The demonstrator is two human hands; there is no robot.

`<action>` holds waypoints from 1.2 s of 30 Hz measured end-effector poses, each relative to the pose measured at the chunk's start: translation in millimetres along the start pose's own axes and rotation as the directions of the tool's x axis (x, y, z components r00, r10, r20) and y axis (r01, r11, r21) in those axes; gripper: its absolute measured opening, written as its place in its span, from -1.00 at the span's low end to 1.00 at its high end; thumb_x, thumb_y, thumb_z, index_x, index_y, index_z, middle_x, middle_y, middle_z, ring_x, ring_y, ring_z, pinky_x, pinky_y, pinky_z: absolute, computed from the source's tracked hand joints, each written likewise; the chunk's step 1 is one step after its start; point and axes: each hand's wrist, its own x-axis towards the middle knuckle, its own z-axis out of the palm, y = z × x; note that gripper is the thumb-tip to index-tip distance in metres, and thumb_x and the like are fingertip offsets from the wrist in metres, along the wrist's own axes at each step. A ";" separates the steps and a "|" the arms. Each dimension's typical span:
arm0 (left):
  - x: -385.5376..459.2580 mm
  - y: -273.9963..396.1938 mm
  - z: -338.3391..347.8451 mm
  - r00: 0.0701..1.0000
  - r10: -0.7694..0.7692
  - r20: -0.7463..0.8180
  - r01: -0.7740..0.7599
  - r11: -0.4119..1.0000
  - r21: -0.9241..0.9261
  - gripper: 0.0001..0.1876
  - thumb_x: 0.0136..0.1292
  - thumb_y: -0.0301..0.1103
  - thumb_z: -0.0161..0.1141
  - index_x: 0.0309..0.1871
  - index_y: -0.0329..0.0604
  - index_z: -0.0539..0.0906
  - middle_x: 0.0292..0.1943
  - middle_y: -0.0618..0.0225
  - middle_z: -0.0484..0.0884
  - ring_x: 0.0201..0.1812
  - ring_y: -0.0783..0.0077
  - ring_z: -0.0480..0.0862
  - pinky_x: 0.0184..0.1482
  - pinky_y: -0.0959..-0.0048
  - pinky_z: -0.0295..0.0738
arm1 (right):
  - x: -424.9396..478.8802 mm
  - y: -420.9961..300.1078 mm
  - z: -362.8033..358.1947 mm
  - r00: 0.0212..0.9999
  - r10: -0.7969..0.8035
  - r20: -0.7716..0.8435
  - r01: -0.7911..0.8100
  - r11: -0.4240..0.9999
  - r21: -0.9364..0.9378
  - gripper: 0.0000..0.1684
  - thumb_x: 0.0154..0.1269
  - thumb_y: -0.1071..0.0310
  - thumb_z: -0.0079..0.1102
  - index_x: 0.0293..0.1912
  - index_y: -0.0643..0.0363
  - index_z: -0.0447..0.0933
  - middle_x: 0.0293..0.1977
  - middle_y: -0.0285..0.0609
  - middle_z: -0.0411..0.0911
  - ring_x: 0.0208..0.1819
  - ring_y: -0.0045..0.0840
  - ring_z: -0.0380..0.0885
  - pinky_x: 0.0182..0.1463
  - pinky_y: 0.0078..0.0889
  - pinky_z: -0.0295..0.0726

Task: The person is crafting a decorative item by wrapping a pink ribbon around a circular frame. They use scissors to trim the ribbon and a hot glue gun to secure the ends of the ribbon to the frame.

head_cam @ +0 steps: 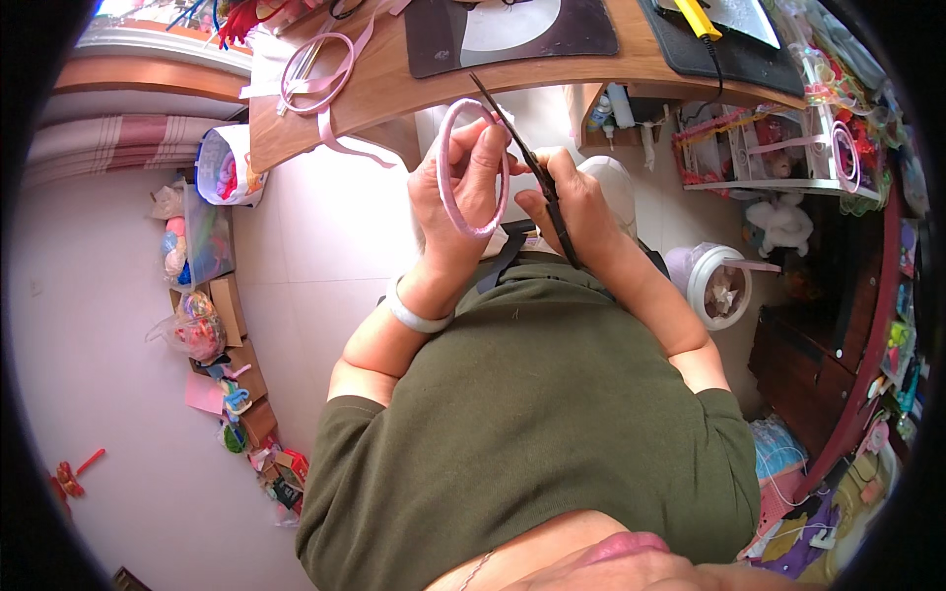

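Observation:
My left hand (pixel 462 185) holds a pink ribbon-wrapped ring (pixel 446 166) upright, gripping its upper right part between thumb and fingers. In my right hand (pixel 580 203) is a pair of dark scissors (pixel 543 177), its blades pointing up and to the left, past the ring's right side. The blade tips lie just above the ring in the picture. Whether the blades touch the ring I cannot tell. A second pink ring (pixel 287 74) lies at the left of the wooden desk (pixel 369 96), with pink ribbon (pixel 325 129) around it and hanging over the edge.
Dark mats (pixel 436 59) lie on the desk, with a yellow-handled corded tool (pixel 695 18) at the right. A white bin (pixel 746 295) holding scraps stands right of my body. A white shelf rack (pixel 798 185) is at the right; bags and boxes (pixel 229 306) line the left wall.

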 end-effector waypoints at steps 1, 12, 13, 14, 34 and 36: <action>0.3 -0.8 -0.7 1.000 0.013 0.001 -0.013 1.000 0.028 -0.85 0.35 -0.45 0.07 -0.15 -0.37 0.56 -0.39 0.30 0.62 -0.42 0.52 0.61 -0.35 0.57 0.56 | 0.4 1.7 0.1 1.000 -0.014 0.007 0.014 1.000 0.000 -0.46 0.17 0.09 0.27 -0.09 0.22 0.24 -0.43 0.04 0.48 -0.38 -0.05 0.54 -0.35 -0.18 0.49; -0.7 -6.5 -3.0 0.984 0.175 0.016 -0.176 0.979 0.100 -0.88 0.34 -0.50 0.07 -0.13 -0.33 0.55 -0.32 0.27 0.63 -0.41 0.53 0.61 -0.36 0.57 0.56 | 8.6 -4.2 0.8 0.998 -0.060 0.003 0.060 0.997 0.043 -0.40 0.16 -0.01 0.26 -0.04 0.16 0.20 -0.42 -0.03 0.43 -0.39 -0.09 0.50 -0.34 -0.19 0.48; -0.2 -8.7 -3.0 0.980 0.199 0.007 -0.199 0.975 0.099 -0.88 0.32 -0.51 0.09 -0.14 -0.34 0.56 -0.35 0.28 0.61 -0.43 0.53 0.61 -0.39 0.59 0.55 | 9.3 -5.1 0.5 0.998 -0.066 0.003 0.066 0.997 0.050 -0.40 0.16 -0.01 0.26 -0.05 0.16 0.20 -0.42 -0.03 0.44 -0.39 -0.09 0.50 -0.35 -0.19 0.48; 0.9 -11.0 -2.9 0.975 0.223 -0.002 -0.222 0.970 0.099 -0.88 0.30 -0.51 0.12 -0.15 -0.35 0.56 -0.37 0.29 0.59 -0.45 0.54 0.62 -0.43 0.60 0.54 | 10.5 -5.0 0.8 0.997 -0.074 -0.002 0.074 0.996 0.052 -0.40 0.16 -0.01 0.26 -0.05 0.17 0.21 -0.43 -0.03 0.44 -0.40 -0.09 0.50 -0.35 -0.19 0.48; 12.2 1.2 -37.8 0.960 -0.270 -0.076 0.236 0.923 -0.303 -0.77 0.31 -0.32 0.15 -0.14 -0.34 0.59 -0.38 0.33 0.60 -0.41 0.52 0.62 -0.35 0.54 0.59 | 37.3 4.1 -25.1 0.874 0.450 0.182 -0.483 0.845 0.231 -0.63 0.20 0.15 0.29 -0.17 0.26 0.52 -0.60 -0.18 0.48 -0.54 -0.80 0.37 -0.44 -0.61 0.41; 10.6 1.3 -42.0 0.963 -0.260 -0.075 0.230 0.932 -0.279 -0.76 0.33 -0.31 0.12 -0.11 -0.34 0.57 -0.35 0.33 0.60 -0.40 0.51 0.62 -0.36 0.55 0.60 | 48.6 14.5 -34.5 0.912 0.380 0.152 -0.391 0.919 0.054 -0.69 0.22 0.20 0.28 -0.19 0.23 0.53 -0.62 -0.33 0.45 -0.57 -0.84 0.33 -0.49 -0.72 0.33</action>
